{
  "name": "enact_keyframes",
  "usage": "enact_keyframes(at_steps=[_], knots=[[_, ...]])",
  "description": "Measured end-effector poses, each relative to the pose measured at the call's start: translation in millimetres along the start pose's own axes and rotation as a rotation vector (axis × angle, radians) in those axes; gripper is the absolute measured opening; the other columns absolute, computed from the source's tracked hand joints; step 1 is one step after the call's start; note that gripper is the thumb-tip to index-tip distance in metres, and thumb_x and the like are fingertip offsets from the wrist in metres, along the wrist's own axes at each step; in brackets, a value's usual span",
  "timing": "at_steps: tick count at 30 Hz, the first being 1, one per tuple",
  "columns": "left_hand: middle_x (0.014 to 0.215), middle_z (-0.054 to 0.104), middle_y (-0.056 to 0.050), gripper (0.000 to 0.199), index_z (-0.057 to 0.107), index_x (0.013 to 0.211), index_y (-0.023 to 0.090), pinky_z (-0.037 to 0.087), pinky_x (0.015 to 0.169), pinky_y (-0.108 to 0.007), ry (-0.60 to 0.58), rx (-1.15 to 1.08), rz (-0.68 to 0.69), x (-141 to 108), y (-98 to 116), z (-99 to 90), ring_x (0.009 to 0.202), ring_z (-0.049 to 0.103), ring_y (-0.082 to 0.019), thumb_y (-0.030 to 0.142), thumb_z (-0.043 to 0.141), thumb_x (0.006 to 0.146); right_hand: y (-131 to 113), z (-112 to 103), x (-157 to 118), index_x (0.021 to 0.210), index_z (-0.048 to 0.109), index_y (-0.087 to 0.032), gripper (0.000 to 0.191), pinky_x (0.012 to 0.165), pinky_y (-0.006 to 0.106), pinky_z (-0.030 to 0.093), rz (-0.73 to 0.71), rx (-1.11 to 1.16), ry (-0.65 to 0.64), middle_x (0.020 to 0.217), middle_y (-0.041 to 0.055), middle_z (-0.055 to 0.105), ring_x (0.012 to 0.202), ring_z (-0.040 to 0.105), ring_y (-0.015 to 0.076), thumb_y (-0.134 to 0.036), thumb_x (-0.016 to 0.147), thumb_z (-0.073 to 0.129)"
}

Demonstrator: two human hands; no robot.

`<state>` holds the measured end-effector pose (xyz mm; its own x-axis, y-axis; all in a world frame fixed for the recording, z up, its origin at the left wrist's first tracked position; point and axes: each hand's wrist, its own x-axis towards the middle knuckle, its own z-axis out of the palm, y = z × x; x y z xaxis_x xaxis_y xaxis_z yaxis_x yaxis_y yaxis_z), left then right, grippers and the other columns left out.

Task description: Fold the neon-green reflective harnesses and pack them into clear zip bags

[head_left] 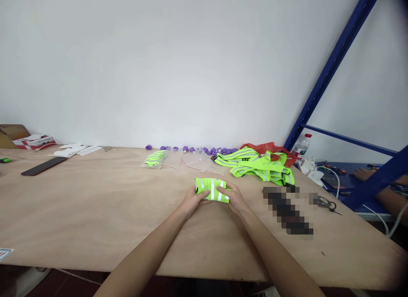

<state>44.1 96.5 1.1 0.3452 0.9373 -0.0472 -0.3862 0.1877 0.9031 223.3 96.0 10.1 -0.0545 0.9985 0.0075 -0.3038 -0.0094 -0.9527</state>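
Between my two hands is a folded bundle of reflective strap (213,189), neon yellow-green with silvery stripes, held just above the wooden table (105,212). My left hand (193,199) grips its left end, thumb lying across the front. At the right end my right hand (235,196) pinches it the same way; the fingers behind are hidden. Beyond, to the right, lies a loose heap of similar reflective straps (255,163) with black buckles. Behind my left hand, a folded strap in a clear bag (155,158) rests near clear plastic bags (199,161).
Small purple rolls (212,151) line the wall. A red bag (270,149) and a bottle (301,147) stand behind the strap heap, beside a blue metal frame (325,71). A blurred-out dark object (288,214) lies right. Far left are a black flat bar (44,166) and a box (34,141).
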Motion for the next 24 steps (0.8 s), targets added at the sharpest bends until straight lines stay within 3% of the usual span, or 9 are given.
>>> enact_keyframes(at_steps=[4,8,18,24], knots=[[0.121,0.070,-0.014,0.062,0.061,0.117,0.018,0.060,0.086,-0.048,0.079,-0.031,0.045,-1,1,4.5,0.106,0.069,-0.032,0.033,0.090,0.064,-1,3,0,0.091,0.076,-0.018,0.048,0.075,0.038,0.054,-0.003,0.025,0.030,0.089,0.0050,0.077,0.078,0.071,0.0260,-0.040,0.053,0.093],[0.108,0.074,-0.012,0.057,0.066,0.106,0.015,0.060,0.083,-0.044,0.153,-0.005,0.097,-2,3,7.3,0.095,0.071,-0.029,0.034,0.092,0.059,0,3,2,0.091,0.075,-0.018,0.044,0.074,0.036,0.054,-0.014,0.027,0.033,0.090,0.0046,0.077,0.079,0.070,0.0252,-0.039,0.056,0.092],[0.102,0.076,-0.013,0.052,0.073,0.098,0.012,0.057,0.088,-0.043,0.134,-0.119,0.038,1,0,1.8,0.093,0.072,-0.028,0.034,0.094,0.055,10,0,2,0.098,0.068,-0.022,0.046,0.070,0.032,0.051,-0.078,-0.114,-0.018,0.086,-0.0007,0.072,0.078,0.066,0.0215,-0.036,0.059,0.090],[0.106,0.076,-0.013,0.054,0.073,0.102,0.012,0.056,0.087,-0.040,0.120,-0.087,0.096,4,-3,0.2,0.094,0.071,-0.028,0.035,0.093,0.057,10,0,2,0.112,0.068,-0.025,0.055,0.081,0.033,0.052,-0.161,-0.175,0.031,0.109,0.0019,0.070,0.096,0.064,0.0235,-0.032,0.061,0.088]])
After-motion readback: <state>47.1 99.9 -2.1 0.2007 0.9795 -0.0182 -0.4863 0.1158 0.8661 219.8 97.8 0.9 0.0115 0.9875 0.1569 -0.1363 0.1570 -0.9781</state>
